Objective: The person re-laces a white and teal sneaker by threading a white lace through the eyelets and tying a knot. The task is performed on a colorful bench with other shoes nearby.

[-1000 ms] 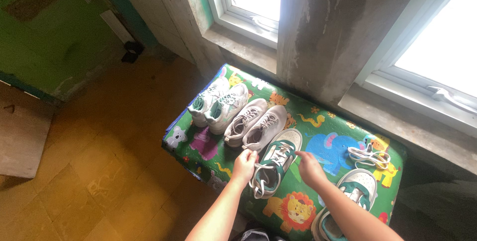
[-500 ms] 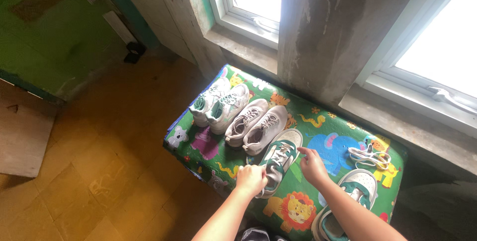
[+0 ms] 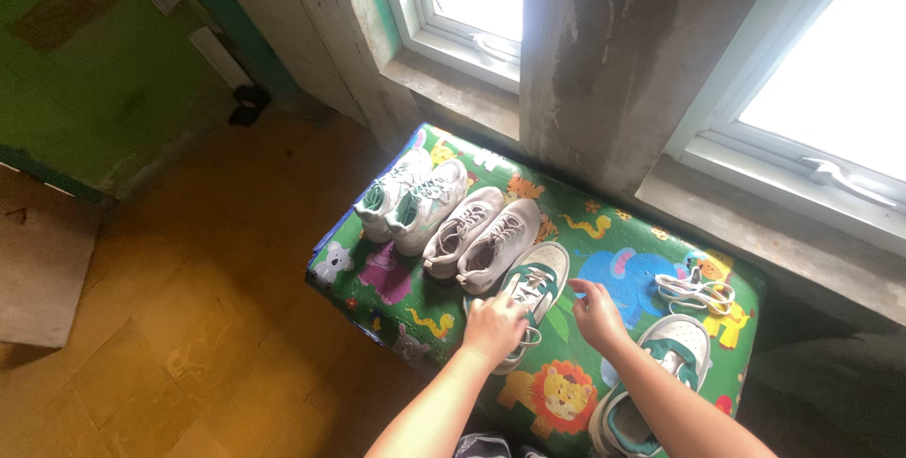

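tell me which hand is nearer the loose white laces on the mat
Right. The right hand hovers beside the green-and-white shoe, left of the loose laces; the left hand rests on that shoe, farther away.

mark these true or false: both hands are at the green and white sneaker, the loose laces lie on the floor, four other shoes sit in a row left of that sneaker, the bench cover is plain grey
1. Both hands are at the green and white sneaker. True: the left hand rests on its heel end and the right hand is just beside it.
2. The loose white laces lie on the floor. False: they lie on the bench cover, near the window side.
3. Four other shoes sit in a row left of that sneaker. True: a mint and white pair, then a beige pair.
4. The bench cover is plain grey. False: it is green with cartoon animals.
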